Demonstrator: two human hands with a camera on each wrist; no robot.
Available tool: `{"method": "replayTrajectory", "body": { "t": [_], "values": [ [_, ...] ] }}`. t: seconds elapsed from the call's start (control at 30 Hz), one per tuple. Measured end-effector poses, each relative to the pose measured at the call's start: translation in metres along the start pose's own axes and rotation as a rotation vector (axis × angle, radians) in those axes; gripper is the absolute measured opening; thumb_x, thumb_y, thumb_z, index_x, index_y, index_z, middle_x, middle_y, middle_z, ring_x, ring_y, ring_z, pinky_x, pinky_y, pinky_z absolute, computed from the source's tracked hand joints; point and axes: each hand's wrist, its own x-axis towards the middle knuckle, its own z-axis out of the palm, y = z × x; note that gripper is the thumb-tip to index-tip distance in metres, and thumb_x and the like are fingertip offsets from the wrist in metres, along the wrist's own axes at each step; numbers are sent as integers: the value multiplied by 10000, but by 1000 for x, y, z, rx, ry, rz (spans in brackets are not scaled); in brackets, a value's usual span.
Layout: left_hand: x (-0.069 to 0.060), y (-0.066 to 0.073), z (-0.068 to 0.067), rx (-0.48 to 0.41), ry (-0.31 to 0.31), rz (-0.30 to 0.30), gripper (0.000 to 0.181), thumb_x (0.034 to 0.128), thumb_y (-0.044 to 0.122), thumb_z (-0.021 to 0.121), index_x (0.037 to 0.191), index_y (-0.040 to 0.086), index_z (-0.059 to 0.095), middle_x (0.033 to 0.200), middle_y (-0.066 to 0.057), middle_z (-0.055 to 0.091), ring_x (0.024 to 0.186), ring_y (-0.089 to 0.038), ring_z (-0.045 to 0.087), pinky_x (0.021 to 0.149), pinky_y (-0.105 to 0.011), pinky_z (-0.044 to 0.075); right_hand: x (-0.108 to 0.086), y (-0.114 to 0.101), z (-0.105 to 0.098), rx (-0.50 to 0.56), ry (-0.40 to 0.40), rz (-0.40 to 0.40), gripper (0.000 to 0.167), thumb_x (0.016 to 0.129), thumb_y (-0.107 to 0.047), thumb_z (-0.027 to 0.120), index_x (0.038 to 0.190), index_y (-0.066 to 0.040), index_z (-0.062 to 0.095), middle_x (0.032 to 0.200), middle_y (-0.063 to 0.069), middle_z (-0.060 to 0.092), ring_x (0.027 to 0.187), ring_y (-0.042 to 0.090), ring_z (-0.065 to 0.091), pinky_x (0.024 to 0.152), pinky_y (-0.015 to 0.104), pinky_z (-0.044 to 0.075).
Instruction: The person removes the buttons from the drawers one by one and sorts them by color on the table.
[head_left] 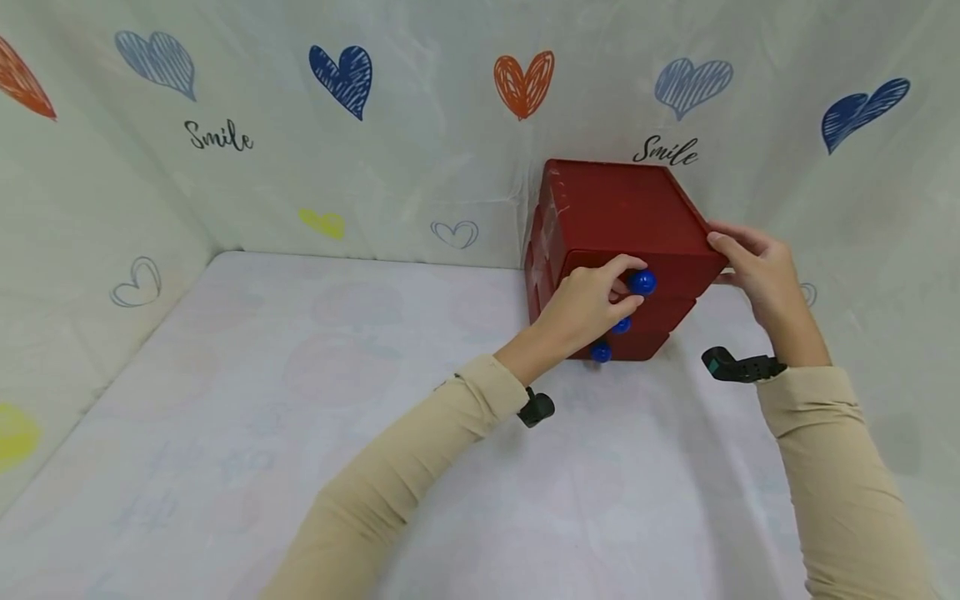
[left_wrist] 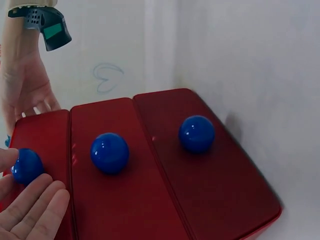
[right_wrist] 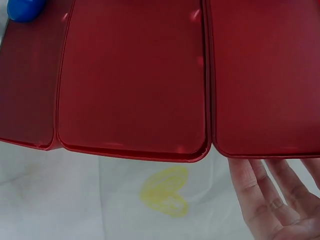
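Note:
A red cabinet (head_left: pixel 615 208) with three stacked drawers stands against the back wall, each drawer bearing a round blue knob. My left hand (head_left: pixel 581 304) is at the top drawer, its thumb and fingers pinching the top knob (head_left: pixel 642 282). In the left wrist view that knob (left_wrist: pixel 28 166) sits between thumb and fingers, beside the middle knob (left_wrist: pixel 110 153) and bottom knob (left_wrist: pixel 197 134). My right hand (head_left: pixel 765 271) rests against the cabinet's upper right edge. In the right wrist view, its fairly straight fingers (right_wrist: pixel 250 187) reach behind the cabinet's side. All drawers look closed.
A white table (head_left: pixel 337 417) lies under the cabinet. The pale cloth wall (head_left: pixel 427 150) behind it carries printed hearts and lettering. Small black cameras sit on both wrists.

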Motion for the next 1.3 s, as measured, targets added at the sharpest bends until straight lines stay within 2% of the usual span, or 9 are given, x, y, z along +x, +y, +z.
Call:
{"method": "replayTrajectory", "body": {
  "t": [0.2, 0.33, 0.57, 1.0, 1.3],
  "values": [
    [5, 1, 5, 13, 12, -27, 357, 920, 279, 576, 1259, 193, 507, 954, 18, 698, 725, -11, 631, 611, -78, 472, 0, 2, -1, 78, 18, 0, 414, 888, -341, 606, 1237, -120, 581, 965, -130, 610, 784, 16, 607, 597, 135, 519],
    [7, 1, 6, 31, 31, -24, 332, 918, 287, 576, 1232, 194, 523, 941, 14, 704, 710, -16, 636, 594, -77, 467, 1, 2, 0, 85, 32, 7, 412, 884, -335, 614, 1231, -114, 585, 946, -138, 617, 765, 13, 613, 591, 135, 518],
    [5, 0, 7, 19, 44, -20, 332, 913, 274, 589, 1227, 182, 531, 930, 16, 702, 689, -26, 636, 588, -84, 467, 3, 1, -1, -3, 44, 14, 479, 901, -358, 579, 1285, -76, 534, 931, -190, 603, 752, -18, 616, 595, 136, 519],
    [0, 1, 8, 58, 48, 14, 341, 915, 265, 589, 1235, 163, 530, 885, 15, 690, 671, -32, 615, 569, -79, 447, 2, 2, -2, -13, 24, 3, 490, 905, -351, 574, 1298, -64, 520, 960, -182, 596, 762, -10, 621, 617, 131, 518],
    [-8, 5, 8, 79, 33, 39, 347, 913, 272, 591, 1238, 169, 527, 936, 19, 698, 712, -34, 620, 612, -82, 458, 2, 2, -4, -1, 20, 4, 470, 898, -351, 584, 1279, -79, 543, 949, -171, 597, 791, -5, 604, 634, 114, 512]
  ]
}}
